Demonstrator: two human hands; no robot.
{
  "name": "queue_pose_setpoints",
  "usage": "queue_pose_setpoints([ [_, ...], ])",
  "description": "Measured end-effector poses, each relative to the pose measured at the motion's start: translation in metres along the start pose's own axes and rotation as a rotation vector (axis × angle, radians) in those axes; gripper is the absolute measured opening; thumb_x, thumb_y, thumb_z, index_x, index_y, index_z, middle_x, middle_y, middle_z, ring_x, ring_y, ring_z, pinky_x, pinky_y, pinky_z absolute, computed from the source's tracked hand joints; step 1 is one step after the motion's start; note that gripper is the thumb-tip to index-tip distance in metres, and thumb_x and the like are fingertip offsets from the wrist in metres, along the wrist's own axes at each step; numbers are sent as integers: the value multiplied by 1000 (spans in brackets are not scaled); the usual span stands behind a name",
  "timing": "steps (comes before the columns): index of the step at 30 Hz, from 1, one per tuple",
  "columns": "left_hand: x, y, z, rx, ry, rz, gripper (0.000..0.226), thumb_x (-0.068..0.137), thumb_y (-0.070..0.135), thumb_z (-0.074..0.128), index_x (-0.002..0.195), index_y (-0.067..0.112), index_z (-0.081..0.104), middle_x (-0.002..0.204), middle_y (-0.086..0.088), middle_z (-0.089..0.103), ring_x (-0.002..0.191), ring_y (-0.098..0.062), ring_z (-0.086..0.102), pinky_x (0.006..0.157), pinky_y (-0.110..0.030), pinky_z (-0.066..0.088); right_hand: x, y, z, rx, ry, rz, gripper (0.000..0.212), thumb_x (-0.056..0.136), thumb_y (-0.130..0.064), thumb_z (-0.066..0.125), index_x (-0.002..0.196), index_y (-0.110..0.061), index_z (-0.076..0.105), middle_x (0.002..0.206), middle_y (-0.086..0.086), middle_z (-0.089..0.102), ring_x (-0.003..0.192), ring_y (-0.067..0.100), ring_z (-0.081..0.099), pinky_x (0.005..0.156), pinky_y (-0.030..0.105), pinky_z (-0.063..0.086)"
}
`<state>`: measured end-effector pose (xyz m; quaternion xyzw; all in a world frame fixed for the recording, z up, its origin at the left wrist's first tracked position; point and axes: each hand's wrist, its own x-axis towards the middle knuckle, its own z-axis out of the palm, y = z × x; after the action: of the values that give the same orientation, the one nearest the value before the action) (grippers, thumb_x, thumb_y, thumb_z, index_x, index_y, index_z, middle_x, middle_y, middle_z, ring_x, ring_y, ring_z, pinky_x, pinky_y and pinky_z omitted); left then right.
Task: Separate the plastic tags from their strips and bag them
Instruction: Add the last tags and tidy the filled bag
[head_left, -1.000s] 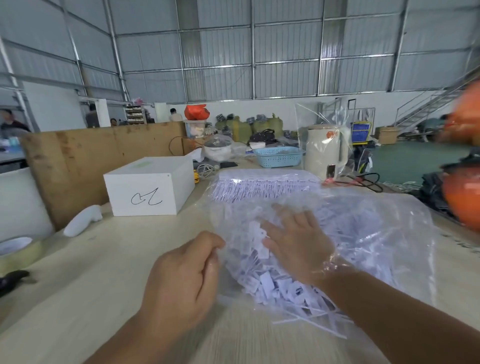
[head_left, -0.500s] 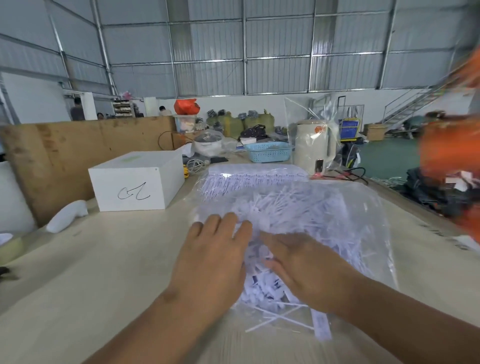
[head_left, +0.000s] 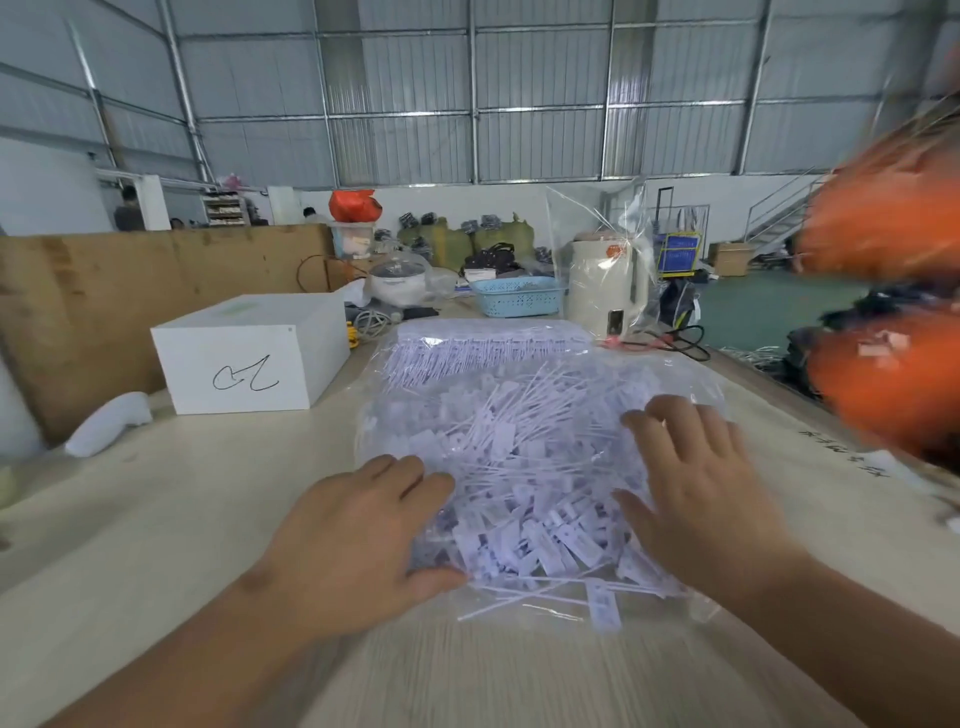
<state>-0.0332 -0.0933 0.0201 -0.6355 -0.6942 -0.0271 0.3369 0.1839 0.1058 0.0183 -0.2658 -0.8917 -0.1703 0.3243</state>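
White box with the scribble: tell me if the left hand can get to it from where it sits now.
Probably yes. The left hand rests flat on the near left edge of the tag bag, and only bare table lies between it and the white box further back on the left.

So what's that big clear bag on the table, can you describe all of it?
The bag is clear, thin, crinkly plastic, lying flat on the pale wooden table. It bulges with loose white tags, flat little plates with thin tails, jumbled every way. At its near edge a few tags and tails poke out. The left hand rests flat on its near-left side; the right hand presses with spread fingers on its right. Just behind lies a pack of tags still in neat rows.
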Motion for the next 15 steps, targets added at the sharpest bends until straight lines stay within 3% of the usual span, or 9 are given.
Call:
queue_pose_setpoints([
  [2, -5, 2, 1, -22, -12, 24, 61, 72, 72, 50, 99, 21, 69, 85, 5, 62, 74, -18, 62, 56, -27, 52, 2, 5, 5, -115, -174, 99, 47, 77, -36, 73, 116, -14, 60, 116, 8, 56, 102, 32, 55, 85, 44, 44],
  [4, -5, 12, 2, -66, 21, 43, 57, 78, 68, 52, 102, 19, 69, 89, 2, 61, 77, -21, 60, 67, -33, 51, 3, 10, 11, -93, -246, 169, 30, 90, -36, 54, 116, -21, 58, 117, 0, 56, 108, 25, 55, 90, 38, 40],
  [7, 6, 47, 5, -211, 61, 140, 55, 82, 65, 52, 114, 21, 63, 104, 0, 60, 92, -21, 58, 80, -36, 51, 5, 9, 13, 24, -200, 123, 8, 84, -14, 60, 90, -13, 65, 89, 6, 61, 81, 31, 63, 73, 39, 48],
  [9, 19, 74, 13, -237, 14, 191, 63, 81, 70, 47, 124, 25, 58, 123, -2, 57, 109, -21, 55, 94, -35, 49, 7, 6, 12, 84, -124, 72, 7, 73, -4, 70, 75, -9, 65, 75, 8, 59, 67, 33, 60, 61, 40, 50],
  [12, 46, 98, 27, -238, -97, 139, 76, 84, 72, 40, 145, 26, 40, 151, -6, 38, 137, -27, 37, 114, -42, 31, 10, 4, 3, 128, -100, 30, 12, 69, -2, 77, 69, -8, 66, 74, 10, 58, 66, 34, 58, 58, 41, 52],
  [15, 72, 99, 42, -149, -176, 82, 76, 92, 66, 32, 153, 25, 18, 160, -6, 13, 146, -29, 12, 119, -47, 4, 9, 2, -1, 102, -164, -27, 10, 78, -15, 76, 75, -12, 68, 79, 7, 57, 70, 31, 61, 57, 32, 47],
])
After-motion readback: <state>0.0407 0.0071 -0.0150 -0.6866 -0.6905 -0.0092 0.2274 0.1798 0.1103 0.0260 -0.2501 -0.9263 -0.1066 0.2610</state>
